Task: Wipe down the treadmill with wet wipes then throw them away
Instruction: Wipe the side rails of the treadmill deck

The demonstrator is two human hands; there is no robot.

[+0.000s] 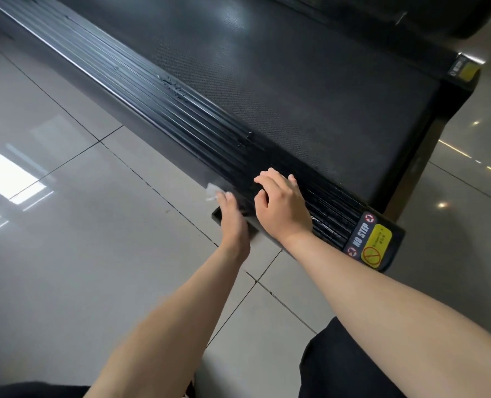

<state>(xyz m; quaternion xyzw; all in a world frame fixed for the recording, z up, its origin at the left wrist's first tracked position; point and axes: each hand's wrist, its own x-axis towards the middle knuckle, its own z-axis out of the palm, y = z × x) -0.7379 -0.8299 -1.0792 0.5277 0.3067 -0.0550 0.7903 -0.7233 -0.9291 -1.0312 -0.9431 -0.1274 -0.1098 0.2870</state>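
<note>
Step in hand: wiping, low on the treadmill [451, 93], near end of its side rail [158, 96]. Left grip [233, 218], centre-bottom of frame, presses the wipe [211, 192] vs. the rail's outer side. Fingers look straight, not clenched; the white wipe pokes out past the fingertips. Right grip [281, 205] grasps nothing and rests w/ loosely bent fingers on the rail's ribs, prob. as a brace.

Nxt move, my guess: slide the wipe along the rail toward upper left w/ steady pressure, then do the ribs and belt [296, 81]. Binning is far off; no bin in view.

Around: glossy tile floor [66, 225], NO STEP label [362, 235] and yellow sticker [376, 245] at lower right. In the way: black foot [260, 231] under the rail, just beside the left grip, and the right grip itself once the ribs are due.
</note>
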